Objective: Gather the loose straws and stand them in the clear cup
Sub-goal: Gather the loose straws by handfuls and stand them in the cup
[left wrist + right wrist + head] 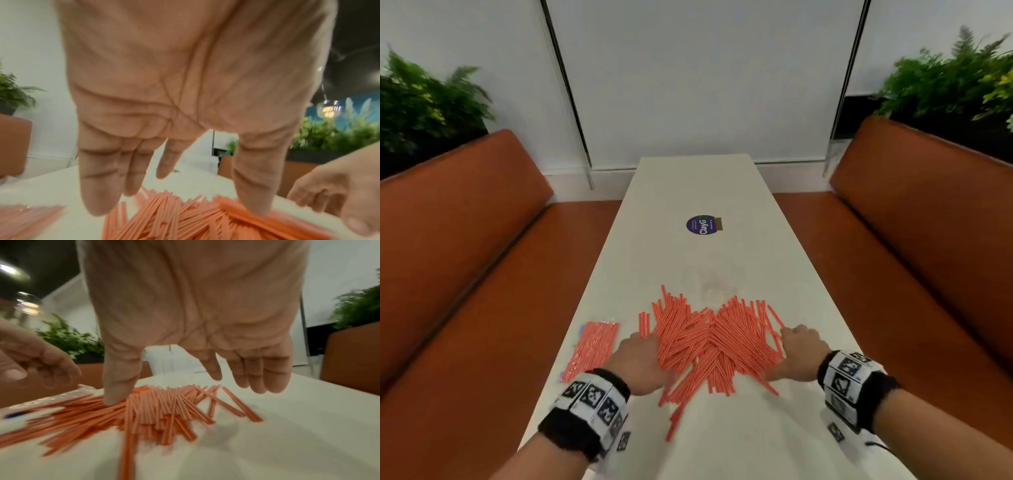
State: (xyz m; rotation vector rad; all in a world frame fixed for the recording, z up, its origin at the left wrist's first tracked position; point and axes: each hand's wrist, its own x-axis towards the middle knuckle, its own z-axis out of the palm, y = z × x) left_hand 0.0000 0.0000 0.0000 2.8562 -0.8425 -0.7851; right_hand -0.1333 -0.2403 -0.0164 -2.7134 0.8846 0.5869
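A wide pile of loose orange-and-white striped straws [717, 342] lies across the near part of the white table [722, 192]. My left hand [654, 359] stands at the pile's left edge, my right hand [784, 356] at its right edge. In the left wrist view the left hand [185, 194] has straight fingers pointing down and its thumb touches the straws [174, 220]. In the right wrist view the right hand [174, 391] is spread too, thumb on the straws [164, 410]. Neither hand holds anything. The clear cup [174, 368] shows faintly behind the pile [717, 284].
A clear packet of more straws [590, 349] lies at the table's left edge beside my left hand. A round purple sticker [701, 224] sits farther up the table. Orange benches [465, 240] flank both sides, with plants [424, 102] behind them.
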